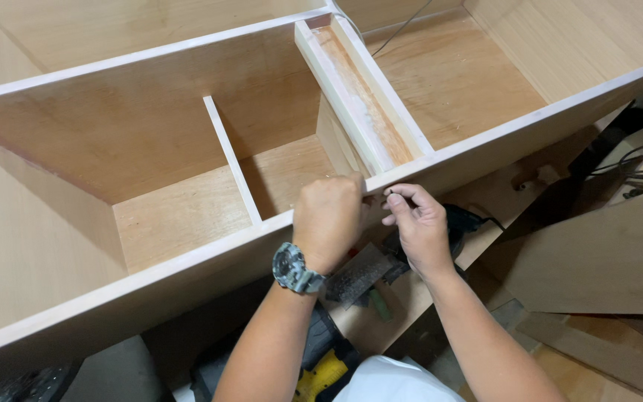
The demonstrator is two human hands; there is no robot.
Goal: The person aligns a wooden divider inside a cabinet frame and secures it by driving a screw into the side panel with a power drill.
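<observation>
Head view looks down on a plywood cabinet carcass (187, 216) lying on its back, its white-edged front rail (210, 249) running across the frame from lower left to upper right; the left hand (327, 220), with a camouflage wristwatch (295, 269) on its wrist, rests knuckles-up on that rail just where the thick double divider (362, 93) meets it, its fingers (336, 186) curled down over the edge and hidden from the camera, so whether they grip anything cannot be told; the right hand (420, 227) sits just beside it, below the rail, thumb and forefinger (396, 195) pinched together near the rail's underside; whatever they pinch is too small to make out; a thin partition (231, 160) splits the left compartment; beneath the hands lie a dark power tool (455, 223) and a grey sanding block (359, 274), partly covered by the wrists; a yellow-and-black tool (321, 372) is cut off at the bottom edge.
</observation>
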